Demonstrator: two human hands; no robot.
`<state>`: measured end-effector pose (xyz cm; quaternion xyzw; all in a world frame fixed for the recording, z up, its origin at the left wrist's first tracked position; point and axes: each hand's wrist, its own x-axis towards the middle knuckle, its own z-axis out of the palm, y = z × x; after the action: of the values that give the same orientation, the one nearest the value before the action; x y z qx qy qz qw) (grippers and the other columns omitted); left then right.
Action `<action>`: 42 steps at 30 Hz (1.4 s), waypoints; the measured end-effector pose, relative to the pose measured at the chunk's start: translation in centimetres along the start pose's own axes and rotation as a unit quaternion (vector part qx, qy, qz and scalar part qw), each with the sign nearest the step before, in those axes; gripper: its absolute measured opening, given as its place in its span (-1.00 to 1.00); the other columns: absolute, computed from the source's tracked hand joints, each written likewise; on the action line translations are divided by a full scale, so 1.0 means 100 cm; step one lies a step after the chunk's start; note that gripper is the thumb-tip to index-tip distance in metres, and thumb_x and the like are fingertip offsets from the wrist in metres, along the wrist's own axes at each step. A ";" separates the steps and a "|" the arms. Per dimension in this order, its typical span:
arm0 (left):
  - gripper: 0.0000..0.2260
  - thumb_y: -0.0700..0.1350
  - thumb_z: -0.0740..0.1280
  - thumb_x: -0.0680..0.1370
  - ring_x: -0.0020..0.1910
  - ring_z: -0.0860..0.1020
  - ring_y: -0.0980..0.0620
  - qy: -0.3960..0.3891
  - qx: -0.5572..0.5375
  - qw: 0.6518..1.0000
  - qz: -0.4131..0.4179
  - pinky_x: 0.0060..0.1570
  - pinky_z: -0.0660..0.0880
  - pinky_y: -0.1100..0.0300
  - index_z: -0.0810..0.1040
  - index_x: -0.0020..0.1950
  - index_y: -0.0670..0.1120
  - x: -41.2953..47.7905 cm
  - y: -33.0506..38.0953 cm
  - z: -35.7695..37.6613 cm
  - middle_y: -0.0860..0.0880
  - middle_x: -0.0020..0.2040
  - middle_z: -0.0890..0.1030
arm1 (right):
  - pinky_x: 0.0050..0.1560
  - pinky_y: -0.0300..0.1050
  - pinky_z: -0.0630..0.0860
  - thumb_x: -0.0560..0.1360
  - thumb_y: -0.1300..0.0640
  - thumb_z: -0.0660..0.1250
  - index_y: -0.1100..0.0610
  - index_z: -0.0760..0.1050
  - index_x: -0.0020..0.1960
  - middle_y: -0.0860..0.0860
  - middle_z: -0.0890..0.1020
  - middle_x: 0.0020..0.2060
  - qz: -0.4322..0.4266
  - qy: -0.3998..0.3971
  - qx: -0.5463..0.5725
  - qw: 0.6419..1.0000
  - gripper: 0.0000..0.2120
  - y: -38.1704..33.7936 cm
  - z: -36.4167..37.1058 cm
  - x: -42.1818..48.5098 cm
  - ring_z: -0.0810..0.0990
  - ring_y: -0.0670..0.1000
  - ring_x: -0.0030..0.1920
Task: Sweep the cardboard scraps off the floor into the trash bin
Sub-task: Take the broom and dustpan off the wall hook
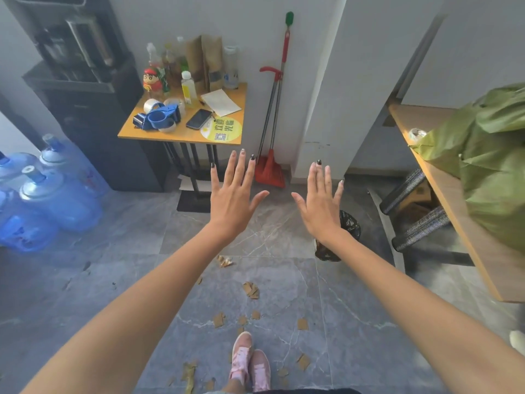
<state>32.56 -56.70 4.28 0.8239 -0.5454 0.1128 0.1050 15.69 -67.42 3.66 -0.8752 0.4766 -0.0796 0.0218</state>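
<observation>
While left hand [233,200] & right hand [319,206] hover empty w/ fingers spread wide, scraps [250,290] look light & flimsy, so grip broom [286,44] mid-shaft.

Left hand [234,194], right hand [321,203] spread, empty; cardboard scraps [251,290] on floor [355,308].

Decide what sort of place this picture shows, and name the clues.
Probably a workplace pantry or storage corner: blue water jugs beside a dark dispenser, a small table holding packing tape, a dustpan by the wall.
</observation>
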 end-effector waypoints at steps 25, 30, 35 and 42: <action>-0.48 0.10 -0.02 0.64 0.54 -0.09 -0.07 0.004 -0.011 1.000 -0.024 0.43 0.00 -0.23 0.03 0.55 -0.08 0.243 0.032 0.069 -0.07 0.57 0.00 | 0.50 0.25 -0.10 0.60 -0.18 0.04 0.18 -0.18 0.57 0.05 -0.06 0.57 -0.044 0.024 0.021 0.999 -0.26 0.055 0.010 0.255 -0.15 0.09 0.56; -0.48 0.10 -0.03 0.64 0.54 -0.13 -0.05 0.006 -0.014 0.999 -0.032 0.44 -0.04 -0.21 -0.01 0.55 -0.06 0.290 0.045 0.078 -0.06 0.57 -0.04 | 0.50 0.23 -0.11 0.58 -0.18 0.08 0.17 -0.18 0.57 0.06 -0.06 0.57 -0.049 0.036 0.024 0.998 -0.24 0.076 0.001 0.309 -0.15 0.10 0.56; -0.48 0.09 -0.01 0.63 0.54 -0.10 -0.06 0.014 -0.017 0.999 -0.039 0.44 -0.04 -0.22 0.03 0.55 -0.08 0.320 0.048 0.085 -0.07 0.57 0.00 | 0.50 0.24 -0.12 0.59 -0.17 0.08 0.18 -0.15 0.57 0.05 -0.04 0.57 -0.061 0.034 0.033 0.997 -0.26 0.087 0.006 0.339 -0.14 0.10 0.56; -0.47 0.11 -0.02 0.64 0.53 -0.18 -0.02 -0.003 0.002 1.000 -0.027 0.45 -0.14 -0.18 -0.04 0.56 -0.06 0.367 0.048 0.103 -0.05 0.57 -0.09 | 0.50 0.22 -0.12 0.60 -0.17 0.03 0.16 -0.18 0.57 0.04 -0.06 0.57 -0.074 0.022 0.042 0.996 -0.28 0.086 0.019 0.377 -0.15 0.09 0.56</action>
<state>42.84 -93.69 5.76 0.8387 -0.5233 0.1090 0.1047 28.94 -103.78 5.26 -0.9044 0.4073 -0.1199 0.0424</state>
